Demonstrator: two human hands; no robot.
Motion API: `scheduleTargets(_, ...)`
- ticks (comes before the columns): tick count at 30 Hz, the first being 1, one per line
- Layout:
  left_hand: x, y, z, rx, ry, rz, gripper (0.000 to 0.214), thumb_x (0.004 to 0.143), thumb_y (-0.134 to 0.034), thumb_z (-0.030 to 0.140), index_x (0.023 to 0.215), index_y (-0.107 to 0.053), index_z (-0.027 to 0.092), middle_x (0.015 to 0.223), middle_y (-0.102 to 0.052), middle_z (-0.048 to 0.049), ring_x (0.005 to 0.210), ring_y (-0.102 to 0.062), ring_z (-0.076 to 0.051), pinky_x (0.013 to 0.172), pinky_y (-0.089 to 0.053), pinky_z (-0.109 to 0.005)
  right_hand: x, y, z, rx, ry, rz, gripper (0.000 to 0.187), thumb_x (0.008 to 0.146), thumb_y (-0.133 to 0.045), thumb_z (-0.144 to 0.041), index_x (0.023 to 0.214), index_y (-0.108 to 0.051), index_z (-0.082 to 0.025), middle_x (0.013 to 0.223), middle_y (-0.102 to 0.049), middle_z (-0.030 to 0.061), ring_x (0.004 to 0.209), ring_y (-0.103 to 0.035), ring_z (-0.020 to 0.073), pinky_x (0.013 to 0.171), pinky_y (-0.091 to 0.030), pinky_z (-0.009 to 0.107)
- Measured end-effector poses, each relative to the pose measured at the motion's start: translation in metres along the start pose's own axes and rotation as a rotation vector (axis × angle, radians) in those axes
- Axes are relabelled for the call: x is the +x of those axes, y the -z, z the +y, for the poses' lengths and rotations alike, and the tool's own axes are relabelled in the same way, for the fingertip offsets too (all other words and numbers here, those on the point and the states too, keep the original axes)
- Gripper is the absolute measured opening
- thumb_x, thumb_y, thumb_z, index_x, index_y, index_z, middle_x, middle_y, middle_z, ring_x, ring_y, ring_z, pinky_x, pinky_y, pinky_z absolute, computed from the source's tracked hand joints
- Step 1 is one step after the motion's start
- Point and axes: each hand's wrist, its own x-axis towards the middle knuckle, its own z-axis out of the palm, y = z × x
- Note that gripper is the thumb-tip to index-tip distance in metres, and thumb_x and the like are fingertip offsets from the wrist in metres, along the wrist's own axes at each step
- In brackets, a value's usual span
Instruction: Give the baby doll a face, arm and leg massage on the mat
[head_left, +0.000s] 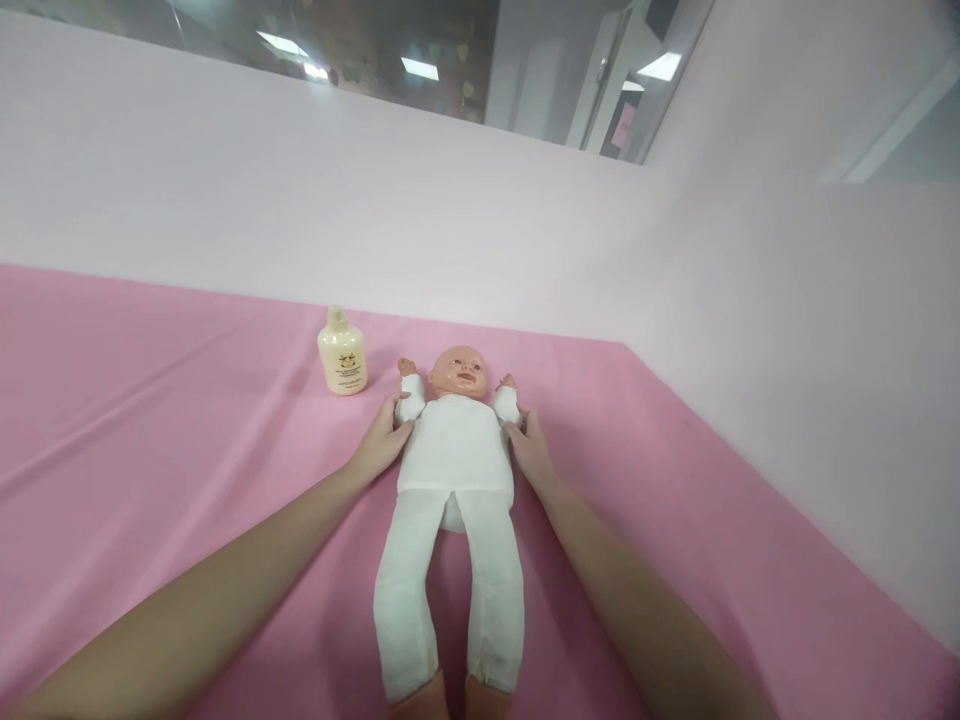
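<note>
A baby doll (457, 445) with a white cloth body lies on its back on the pink sheet, head away from me, both arms bent up beside its head. My left hand (384, 438) is closed around the doll's arm on the left, thumb near the armpit. On the other side, my right hand (531, 447) holds the doll's right-side arm near the shoulder, its fingers partly hidden behind the arm. The doll's legs point toward me, and its feet are cut off by the lower edge of the view.
A cream-coloured bottle (343, 355) with a dark label stands upright, left of the doll's head. The pink sheet (187, 420) covers the surface and has some creases. A pale wall (337, 200) rises behind, with a window (420, 60) above it.
</note>
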Motion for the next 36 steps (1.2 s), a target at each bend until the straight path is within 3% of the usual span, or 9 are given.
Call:
scheduleTargets(19, 0.0005, -0.0015, -0.0005, -0.029, -0.019, 0.033, 0.049, 0.084, -0.052, 0.03, 0.131, -0.042, 0.026, 0.106, -0.058, -0.0032, 0.08, -0.053, -0.015, 0.076, -0.046, -0.031, 0.0003, -0.0007, 0.0014, -0.002, 0.017, 0.005, 0.041, 0.08, -0.054, -0.036, 0.119, -0.051, -0.023, 0.11, -0.056, 0.0044, 0.099, -0.054, 0.0206, 0.087, -0.045, 0.035)
scheduleTargets(36, 0.0013, -0.0029, -0.0026, -0.156, -0.027, 0.054, 0.054, 0.082, -0.054, 0.028, 0.133, -0.036, 0.026, 0.129, -0.053, -0.0086, 0.099, -0.058, -0.018, 0.09, -0.047, -0.037, -0.0001, -0.0004, -0.0006, 0.005, 0.007, 0.013, 0.041, 0.078, -0.054, -0.036, 0.117, -0.053, -0.023, 0.11, -0.058, 0.0045, 0.098, -0.054, 0.0203, 0.086, -0.045, 0.033)
